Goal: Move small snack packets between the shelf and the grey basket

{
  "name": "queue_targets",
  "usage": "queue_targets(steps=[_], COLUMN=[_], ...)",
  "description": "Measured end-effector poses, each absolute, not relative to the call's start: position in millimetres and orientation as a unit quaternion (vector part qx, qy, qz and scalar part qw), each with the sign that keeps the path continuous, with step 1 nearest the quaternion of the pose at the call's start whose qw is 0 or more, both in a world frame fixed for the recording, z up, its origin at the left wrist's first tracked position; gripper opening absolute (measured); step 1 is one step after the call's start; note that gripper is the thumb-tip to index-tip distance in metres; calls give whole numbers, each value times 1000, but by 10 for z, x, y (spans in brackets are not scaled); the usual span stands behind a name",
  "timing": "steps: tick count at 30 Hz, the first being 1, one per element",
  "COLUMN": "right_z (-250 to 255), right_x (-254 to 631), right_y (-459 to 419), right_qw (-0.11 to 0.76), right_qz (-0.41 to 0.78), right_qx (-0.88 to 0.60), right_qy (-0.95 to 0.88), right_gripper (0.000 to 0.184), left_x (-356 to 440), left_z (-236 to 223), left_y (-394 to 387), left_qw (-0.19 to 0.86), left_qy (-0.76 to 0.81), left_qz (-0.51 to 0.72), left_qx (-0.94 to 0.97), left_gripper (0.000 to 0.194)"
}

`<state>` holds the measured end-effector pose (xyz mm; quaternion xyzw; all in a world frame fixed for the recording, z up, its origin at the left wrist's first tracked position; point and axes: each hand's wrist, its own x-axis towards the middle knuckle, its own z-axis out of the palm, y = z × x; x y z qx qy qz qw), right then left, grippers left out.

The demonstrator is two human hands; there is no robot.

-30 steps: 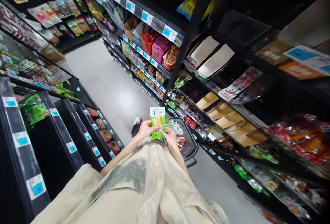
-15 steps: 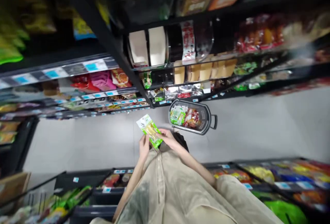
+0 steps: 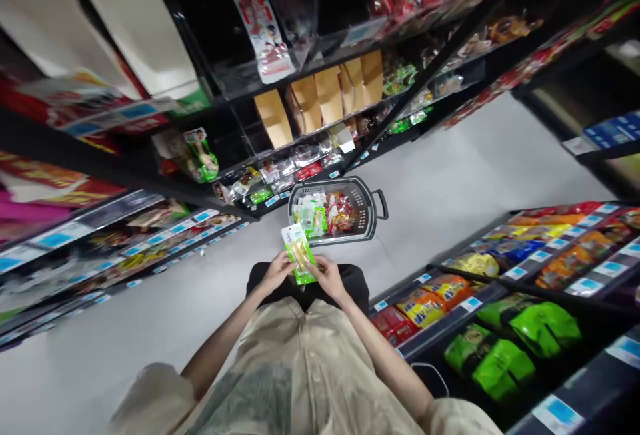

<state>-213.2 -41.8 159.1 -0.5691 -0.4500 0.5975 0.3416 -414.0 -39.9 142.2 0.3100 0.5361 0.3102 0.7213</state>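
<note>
A green and white snack packet [image 3: 299, 253] with yellowish food showing through its front is held between both hands. My left hand [image 3: 277, 271] pinches its left edge, and my right hand [image 3: 327, 275] grips the lower right edge. Just beyond the packet, a dark grey shopping basket [image 3: 371, 211] stands on the floor, its handle pointing right. Inside the basket lie similar green and white packets [image 3: 313, 213] on the left and red-brown packaged snacks [image 3: 341, 213] on the right. The top of the held packet overlaps the basket's near left rim in view.
Tall shelves with packaged snacks run along the far side, including tan cardboard boxes [image 3: 329, 93] and a hanging red and white packet [image 3: 260, 21]. At the right, a low shelf holds green bags [image 3: 503, 361] and orange-yellow bags [image 3: 423, 307]. Pale floor [image 3: 165, 315] lies between them.
My view has turned and moved closer to the basket. The packet, still in both hands, is now right in front of the basket instead of off to its left.
</note>
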Motion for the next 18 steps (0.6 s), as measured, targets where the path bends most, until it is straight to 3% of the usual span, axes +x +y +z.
queue_targets(steps=[4,10,13,18], right_z=[344,-1583,-1945,-1908], right_x=[-1655,-1183,-1108,-1117], right_y=[4,393,430,406], right_qw=[311,101,71,44], right_qz=[515,314,266,191], right_qx=[-583,-588,-567,-575], right_qy=[-546,-739,-777,-794], right_gripper=[44,41,40,39], left_x=[-3824,-3680,-3675,-3630], left_z=[107,-1729,-2151,-2118], left_y=[200,991,1075,971], left_qw=[629,483,407,308], left_qy=[573,614,608,585], left_qz=[343,276,279,304], left_qx=[399,561,622,686], left_gripper=[44,19,22,33])
